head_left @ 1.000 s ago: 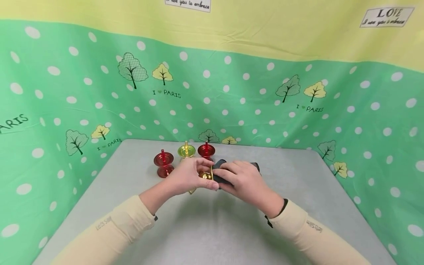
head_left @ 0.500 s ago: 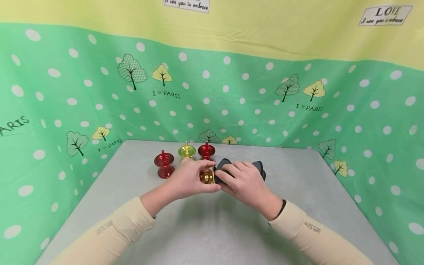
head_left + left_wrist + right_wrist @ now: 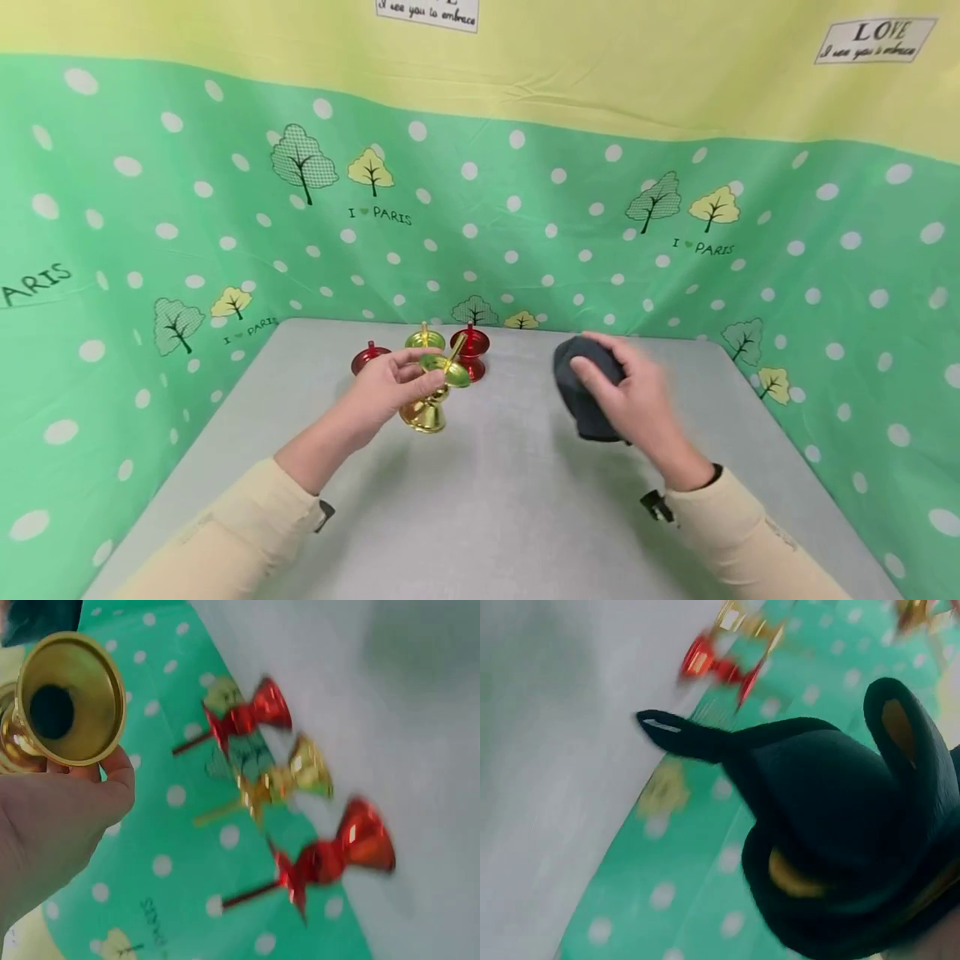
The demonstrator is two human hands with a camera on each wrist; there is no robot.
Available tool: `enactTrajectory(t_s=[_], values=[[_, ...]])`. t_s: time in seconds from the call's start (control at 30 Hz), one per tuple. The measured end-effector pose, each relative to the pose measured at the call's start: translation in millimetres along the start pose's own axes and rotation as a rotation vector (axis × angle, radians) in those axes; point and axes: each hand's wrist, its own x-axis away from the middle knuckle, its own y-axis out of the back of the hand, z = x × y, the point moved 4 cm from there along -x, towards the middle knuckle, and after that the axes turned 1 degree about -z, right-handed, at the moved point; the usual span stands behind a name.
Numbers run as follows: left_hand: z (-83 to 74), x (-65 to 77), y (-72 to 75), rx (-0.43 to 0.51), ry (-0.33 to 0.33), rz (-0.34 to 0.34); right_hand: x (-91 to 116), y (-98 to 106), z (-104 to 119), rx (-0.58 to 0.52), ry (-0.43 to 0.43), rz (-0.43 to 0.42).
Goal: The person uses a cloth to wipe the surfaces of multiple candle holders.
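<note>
My left hand point(image 3: 367, 396) pinches a shiny gold candle holder point(image 3: 429, 415) by its upper part, just under the dish. The holder is held up over the table and leans to the right, its spike pointing upward; in the left wrist view the hollow underside of its base point(image 3: 105, 712) faces the camera. Some way to the right, my right hand point(image 3: 647, 408) grips a bunched dark cloth point(image 3: 576, 375), thumb on top of it. Folds and loose corners of this cloth point(image 3: 825, 787) fill much of the right wrist view, with most of the hand hidden there.
Behind the left hand stand two red candle holders, one at the left point(image 3: 369, 357) and one at the right point(image 3: 471, 367), with a gold one point(image 3: 424, 335) between them. The grey table point(image 3: 480, 517) meets a green polka-dot curtain point(image 3: 517, 225) at its back and sides.
My hands have drawn apart: the right one has carried the cloth away from the gold candle holder to the right. The left has turned the holder from sideways to nearly upright.
</note>
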Motion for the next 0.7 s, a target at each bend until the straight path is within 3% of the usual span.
enactTrajectory(t_s=[0.07, 0.13, 0.23, 0.33, 0.5, 0.7], values=[[0.1, -1.3, -6.4, 0.094, 0.007, 0.014, 5, -9, 15, -0.078, 0.038, 0.026], [-1.8, -0.9, -16.2, 0.145, 0.007, 0.026, 10, -22, 34, -0.091, 0.166, 0.043], [-5.9, 1.0, -30.3, 0.162, -0.005, 0.041, 16, -36, 58, -0.002, 0.396, -0.002], [-7.9, 3.1, -39.3, 0.166, -0.012, 0.037, 21, -46, 71, 0.082, 0.522, -0.06], [-7.3, 5.3, -44.4, 0.139, -0.017, 0.018, 27, -53, 80, 0.15, 0.627, -0.11], [-8.0, 9.2, -44.9, 0.136, -0.037, 0.053, 25, -54, 78, 0.095, 0.652, -0.098]])
